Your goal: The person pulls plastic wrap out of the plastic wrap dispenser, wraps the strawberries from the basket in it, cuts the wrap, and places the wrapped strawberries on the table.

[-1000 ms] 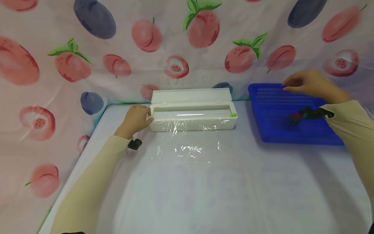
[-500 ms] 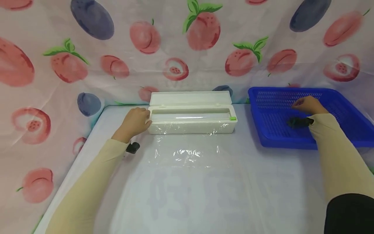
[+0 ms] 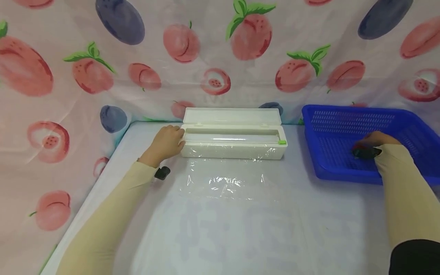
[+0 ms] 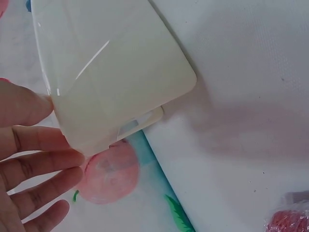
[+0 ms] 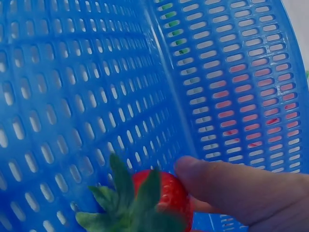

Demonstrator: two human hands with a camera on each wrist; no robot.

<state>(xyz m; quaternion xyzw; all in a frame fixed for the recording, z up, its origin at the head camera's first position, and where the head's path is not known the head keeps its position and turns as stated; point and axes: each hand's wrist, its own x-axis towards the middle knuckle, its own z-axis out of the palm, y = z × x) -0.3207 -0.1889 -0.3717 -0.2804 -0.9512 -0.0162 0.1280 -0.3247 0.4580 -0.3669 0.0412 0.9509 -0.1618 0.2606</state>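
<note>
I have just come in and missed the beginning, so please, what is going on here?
A person's left hand touches the end of a long white plastic box whose white lid stands open. Inside lies a roll of clear film; a transparent sheet stretches over the front onto the white table. The right hand holds a red strawberry with green leaves inside a blue perforated plastic basket.

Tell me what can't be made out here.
Right wrist: lower part of the strawberry, cut off by the bottom edge.
Head: outline of the strawberry, hidden by the right hand and dark wrist camera.
Left wrist: identity of the reddish thing, cut off at the lower right corner.
Left wrist: other end of the white box, cut off by the top edge.
</note>
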